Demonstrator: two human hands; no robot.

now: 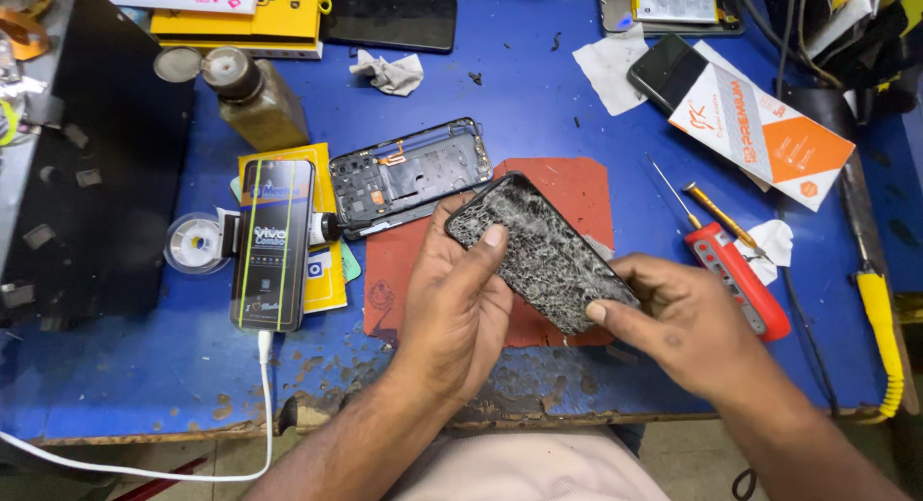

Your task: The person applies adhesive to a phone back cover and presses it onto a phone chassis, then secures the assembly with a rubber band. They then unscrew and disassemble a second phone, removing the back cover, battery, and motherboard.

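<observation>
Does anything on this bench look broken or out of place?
Yes. The black phone screen panel held between the left hand and right hand is shattered all over. The blue wooden table is chipped along its front edge.

Blue workbench [538, 107] with red mat [567, 188], screwdrivers [716, 212]

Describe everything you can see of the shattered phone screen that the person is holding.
The shattered phone screen is a dark, flat rectangular panel with rounded corners, apparently glass, covered all over in a dense web of whitish cracks. It is held tilted above a red mat on the blue table, running diagonally from upper left to lower right. The left hand grips its upper left end, thumb on the face; the right hand pinches its lower right corner.
</observation>
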